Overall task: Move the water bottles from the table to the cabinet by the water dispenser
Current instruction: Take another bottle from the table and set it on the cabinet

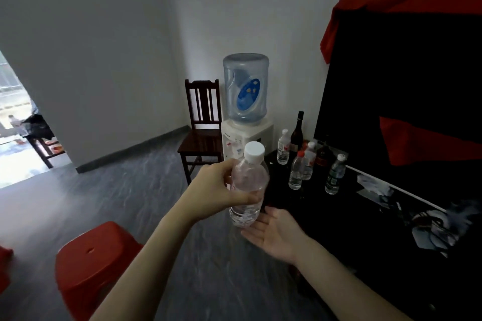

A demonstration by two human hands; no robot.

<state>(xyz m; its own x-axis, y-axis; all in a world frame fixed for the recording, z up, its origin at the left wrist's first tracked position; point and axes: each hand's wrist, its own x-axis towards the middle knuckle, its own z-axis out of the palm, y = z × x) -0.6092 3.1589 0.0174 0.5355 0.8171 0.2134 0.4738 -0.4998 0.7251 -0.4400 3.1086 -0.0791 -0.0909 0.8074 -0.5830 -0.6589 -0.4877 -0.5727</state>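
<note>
Water bottle (247, 185) with a white cap is upright in mid-air, gripped round its middle by the left hand (216, 190); the right hand (276, 234) waits flat and open-palmed just under its base. Further right, four clear bottles (307, 164) already stand on the dark cabinet (365, 216) beside the water dispenser (246, 117), so this one probably goes next.
</note>
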